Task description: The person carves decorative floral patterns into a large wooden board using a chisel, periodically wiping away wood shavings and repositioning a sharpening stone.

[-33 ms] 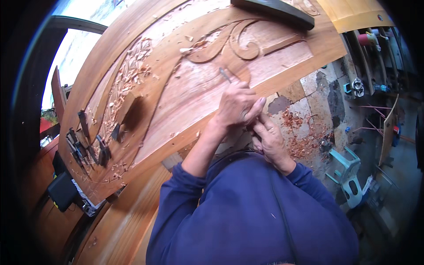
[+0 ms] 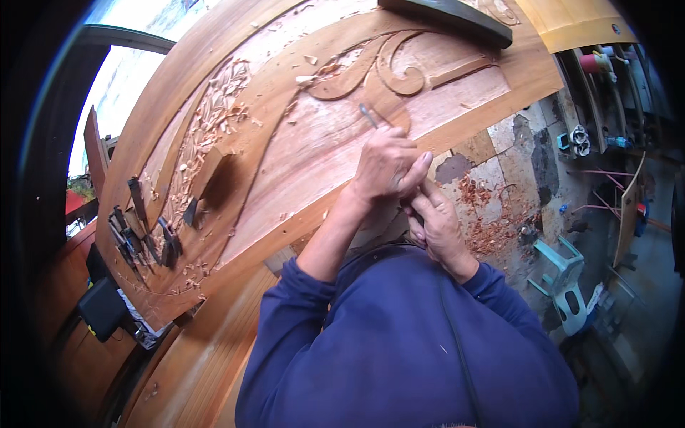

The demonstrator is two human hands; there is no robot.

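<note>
A carving chisel (image 2: 367, 116) with a narrow metal blade points forward over the carved wooden panel (image 2: 300, 167). My left hand (image 2: 389, 162) is closed round it close to the panel's near edge, thumb extended toward the right. Just behind and to the right, my right hand (image 2: 439, 220) is closed with curled fingers against the left hand, at the chisel's rear end; the handle is mostly hidden by both hands. Ahead of the blade lies a raised scroll relief (image 2: 408, 80). The tip is over the smooth pale ground, but whether it touches the wood I cannot tell.
Wood shavings (image 2: 217, 100) cover the panel's left part. Several carving tools (image 2: 139, 235) lie at its left end, near a wooden block (image 2: 207, 175). A long dark block (image 2: 449, 20) rests at the far edge. A light-blue plastic stool (image 2: 564, 274) stands right, on the floor.
The chisel's tip has shifted very slightly forward. Both hands keep the same hold, and the whole view has moved a little.
</note>
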